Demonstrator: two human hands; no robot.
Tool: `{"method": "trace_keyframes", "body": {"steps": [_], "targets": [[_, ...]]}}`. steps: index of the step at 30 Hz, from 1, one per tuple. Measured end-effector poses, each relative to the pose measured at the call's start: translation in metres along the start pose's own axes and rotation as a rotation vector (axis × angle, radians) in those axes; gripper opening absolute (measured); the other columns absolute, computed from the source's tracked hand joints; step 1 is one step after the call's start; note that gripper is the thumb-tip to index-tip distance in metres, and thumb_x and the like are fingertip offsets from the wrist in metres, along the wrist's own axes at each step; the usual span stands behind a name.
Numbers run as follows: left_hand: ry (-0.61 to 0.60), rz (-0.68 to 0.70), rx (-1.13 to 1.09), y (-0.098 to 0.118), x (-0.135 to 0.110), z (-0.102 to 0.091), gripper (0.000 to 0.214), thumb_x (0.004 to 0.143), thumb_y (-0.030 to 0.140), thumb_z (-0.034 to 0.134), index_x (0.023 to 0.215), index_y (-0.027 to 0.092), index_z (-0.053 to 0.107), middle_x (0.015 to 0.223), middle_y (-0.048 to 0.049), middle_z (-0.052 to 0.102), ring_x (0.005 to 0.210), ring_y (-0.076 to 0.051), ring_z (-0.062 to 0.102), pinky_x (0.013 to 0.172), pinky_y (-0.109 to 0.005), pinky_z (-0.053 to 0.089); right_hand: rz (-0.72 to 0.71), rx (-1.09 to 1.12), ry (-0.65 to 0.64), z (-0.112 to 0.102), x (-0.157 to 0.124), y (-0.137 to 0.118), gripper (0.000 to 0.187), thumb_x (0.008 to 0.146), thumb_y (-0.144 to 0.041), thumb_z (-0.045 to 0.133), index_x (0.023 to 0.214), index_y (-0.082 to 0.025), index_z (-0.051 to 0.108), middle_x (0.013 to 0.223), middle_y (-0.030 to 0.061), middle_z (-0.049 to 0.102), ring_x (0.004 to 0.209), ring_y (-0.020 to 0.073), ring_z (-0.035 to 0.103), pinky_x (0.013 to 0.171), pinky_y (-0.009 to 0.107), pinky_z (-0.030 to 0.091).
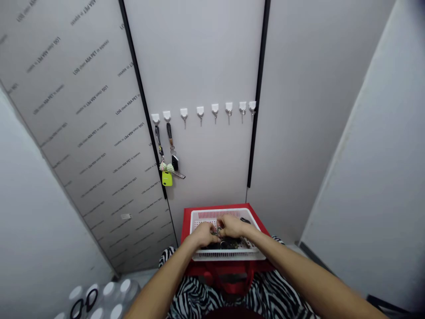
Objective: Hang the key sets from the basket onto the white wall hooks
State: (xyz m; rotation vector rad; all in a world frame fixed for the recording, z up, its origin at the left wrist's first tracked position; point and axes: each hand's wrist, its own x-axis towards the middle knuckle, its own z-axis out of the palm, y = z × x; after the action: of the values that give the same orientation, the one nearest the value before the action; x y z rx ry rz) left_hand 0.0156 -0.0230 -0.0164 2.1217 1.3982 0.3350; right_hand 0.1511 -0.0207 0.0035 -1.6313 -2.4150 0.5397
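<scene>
My left hand (206, 234) and my right hand (231, 226) are close together inside a white plastic basket (229, 255). Both are closed, with fingertips pinching a small silver metal part of a keychain (217, 231) between them. Dark straps and other keychain pieces (229, 244) lie in the basket beneath the hands, partly hidden. On the wall ahead, one keychain (167, 178) with a bright green tag and a bow hangs by a dark strap. Beside it hangs another keychain (175, 162) with a black fob.
The basket rests on a red stool or box (187, 220) in front of my knees. A row of several white wall hooks (200, 110) runs across the panel between black strips (260, 75). Capped bottles (109, 290) stand at the lower left.
</scene>
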Motion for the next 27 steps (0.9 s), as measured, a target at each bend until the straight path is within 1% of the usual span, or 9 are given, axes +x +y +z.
{"method": "trace_keyframes", "body": {"steps": [3,5,9,12,15,17,22,25,27], "targets": [[0.003,0.019,-0.087,0.004,0.000,-0.010,0.015,0.049,0.015,0.054,0.063,0.014,0.051,0.053,0.0042,0.046,0.052,-0.008,0.040,0.046,-0.017,0.030,-0.095,0.281,-0.021,-0.002,0.004,0.002,0.010,0.056,-0.021,0.049,0.061,-0.013,0.051,0.050,-0.0034,0.045,0.046,0.0058,0.038,0.042,0.016,0.026],[0.029,0.061,-0.214,0.008,0.002,-0.020,0.009,0.051,0.009,0.049,0.059,0.013,0.049,0.049,0.0058,0.042,0.048,-0.006,0.038,0.045,-0.016,0.029,-0.146,0.457,0.007,-0.007,0.005,0.001,0.008,0.058,-0.020,0.048,0.060,-0.012,0.050,0.049,-0.0040,0.044,0.046,0.0048,0.037,0.043,0.016,0.028],[0.138,0.089,-0.504,0.019,0.005,-0.048,0.005,0.054,0.009,0.045,0.056,0.013,0.042,0.045,0.0068,0.039,0.043,-0.004,0.036,0.044,-0.016,0.030,-0.162,0.674,0.098,-0.024,0.005,-0.006,0.022,0.058,-0.024,0.051,0.076,-0.012,0.051,0.058,-0.0017,0.050,0.051,0.0064,0.043,0.049,0.018,0.033],[0.204,0.099,-0.666,0.027,0.005,-0.069,0.006,0.054,0.012,0.047,0.057,0.013,0.041,0.044,0.0067,0.041,0.041,-0.004,0.037,0.043,-0.016,0.030,-0.226,0.789,0.115,-0.034,0.003,-0.012,0.032,0.059,-0.026,0.051,0.088,-0.012,0.048,0.072,0.0022,0.054,0.065,0.0099,0.048,0.061,0.023,0.037],[0.203,0.133,-0.788,0.032,0.001,-0.085,0.010,0.055,0.018,0.049,0.058,0.014,0.040,0.046,0.0062,0.043,0.041,-0.004,0.039,0.043,-0.016,0.030,-0.279,0.817,0.166,-0.038,0.005,-0.020,0.036,0.060,-0.024,0.050,0.095,-0.014,0.046,0.083,0.0041,0.054,0.077,0.0122,0.048,0.070,0.026,0.036],[0.187,0.162,-0.851,0.034,-0.001,-0.093,0.013,0.054,0.020,0.051,0.059,0.014,0.040,0.048,0.0055,0.046,0.042,-0.004,0.041,0.044,-0.016,0.030,-0.311,0.795,0.198,-0.038,0.007,-0.026,0.036,0.060,-0.023,0.050,0.095,-0.015,0.047,0.085,0.0039,0.054,0.077,0.0123,0.048,0.071,0.026,0.036],[0.151,0.196,-0.905,0.036,-0.005,-0.105,0.018,0.051,0.021,0.055,0.059,0.013,0.041,0.049,0.0044,0.048,0.045,-0.004,0.044,0.047,-0.017,0.032,-0.285,0.786,0.271,-0.040,0.011,-0.039,0.023,0.065,-0.027,0.043,0.080,-0.012,0.052,0.061,-0.0001,0.052,0.054,0.0086,0.046,0.054,0.022,0.036],[0.205,0.197,-0.921,0.033,-0.006,-0.108,0.018,0.051,0.020,0.054,0.059,0.013,0.041,0.049,0.0041,0.048,0.045,-0.004,0.044,0.046,-0.017,0.032,-0.260,0.770,0.309,-0.046,0.009,-0.042,0.022,0.066,-0.031,0.041,0.064,-0.011,0.052,0.052,-0.0024,0.045,0.047,0.0064,0.039,0.047,0.019,0.032],[0.238,0.194,-0.915,0.030,-0.006,-0.108,0.017,0.051,0.020,0.054,0.059,0.013,0.041,0.050,0.0034,0.049,0.045,-0.004,0.044,0.046,-0.017,0.031,-0.236,0.729,0.345,-0.050,0.007,-0.041,0.024,0.066,-0.032,0.041,0.061,-0.012,0.052,0.049,-0.0028,0.043,0.047,0.0062,0.038,0.046,0.019,0.030]]}}
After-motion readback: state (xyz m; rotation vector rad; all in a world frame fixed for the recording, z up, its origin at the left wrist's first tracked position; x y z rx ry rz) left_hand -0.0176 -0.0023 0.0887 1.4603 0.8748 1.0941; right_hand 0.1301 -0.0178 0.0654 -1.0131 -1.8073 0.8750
